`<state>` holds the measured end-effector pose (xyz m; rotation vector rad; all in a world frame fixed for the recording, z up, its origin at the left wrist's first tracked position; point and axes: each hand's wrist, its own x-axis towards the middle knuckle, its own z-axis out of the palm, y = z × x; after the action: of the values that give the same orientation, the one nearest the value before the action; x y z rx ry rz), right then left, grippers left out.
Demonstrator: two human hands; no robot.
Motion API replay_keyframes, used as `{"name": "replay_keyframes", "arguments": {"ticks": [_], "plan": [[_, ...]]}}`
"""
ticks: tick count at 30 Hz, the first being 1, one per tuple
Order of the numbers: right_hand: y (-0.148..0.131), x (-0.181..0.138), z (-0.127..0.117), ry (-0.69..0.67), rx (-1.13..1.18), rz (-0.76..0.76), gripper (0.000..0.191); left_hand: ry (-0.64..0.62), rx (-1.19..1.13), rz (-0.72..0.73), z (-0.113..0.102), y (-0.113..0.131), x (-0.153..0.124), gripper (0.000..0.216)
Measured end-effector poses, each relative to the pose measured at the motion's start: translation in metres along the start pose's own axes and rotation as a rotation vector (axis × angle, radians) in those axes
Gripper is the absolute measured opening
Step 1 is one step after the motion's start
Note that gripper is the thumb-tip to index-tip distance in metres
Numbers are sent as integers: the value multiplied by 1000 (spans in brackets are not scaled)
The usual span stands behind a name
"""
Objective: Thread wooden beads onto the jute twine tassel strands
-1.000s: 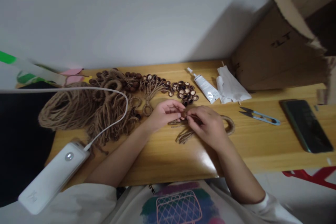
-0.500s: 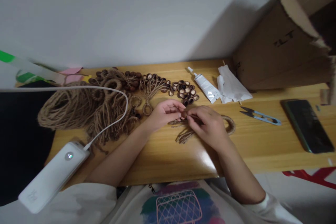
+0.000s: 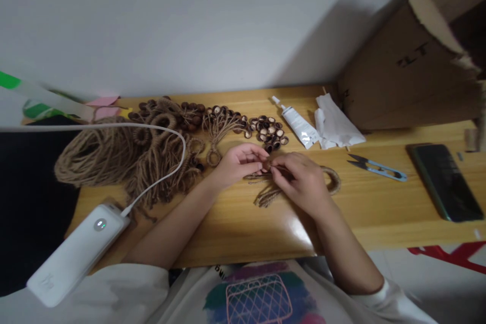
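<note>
My left hand (image 3: 241,164) is closed in a pinch on a small round brown nutshell (image 3: 268,163). From the other side, the fingertips of my right hand (image 3: 301,179) are pinched on the same shell, partly covering it. Under and beside my right hand lies a jute cord piece: its wrapped loop (image 3: 334,180) shows to the right and its frayed tassel ends (image 3: 267,197) to the left. Just beyond my fingers sits a heap of halved nutshells (image 3: 270,131), dark outside and pale inside. Whether cord runs into the held shell is hidden by my fingers.
To the left are a jute cord coil (image 3: 94,154), knotted tassels (image 3: 152,172) and a white power bank (image 3: 78,255) with its cable. A glue tube (image 3: 300,125), white tissue (image 3: 337,124), thread snips (image 3: 377,168), phone (image 3: 444,182) and cardboard box (image 3: 402,71) lie right.
</note>
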<state>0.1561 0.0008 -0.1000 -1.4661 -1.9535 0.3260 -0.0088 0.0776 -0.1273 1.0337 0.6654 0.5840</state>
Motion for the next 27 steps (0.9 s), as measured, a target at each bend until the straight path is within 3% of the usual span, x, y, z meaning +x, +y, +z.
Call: {"name": "replay_keyframes", "arguments": {"ticks": [27], "plan": [[0,0,0,-1,24,15,11,15,-25,1,2,1,0,21]]}}
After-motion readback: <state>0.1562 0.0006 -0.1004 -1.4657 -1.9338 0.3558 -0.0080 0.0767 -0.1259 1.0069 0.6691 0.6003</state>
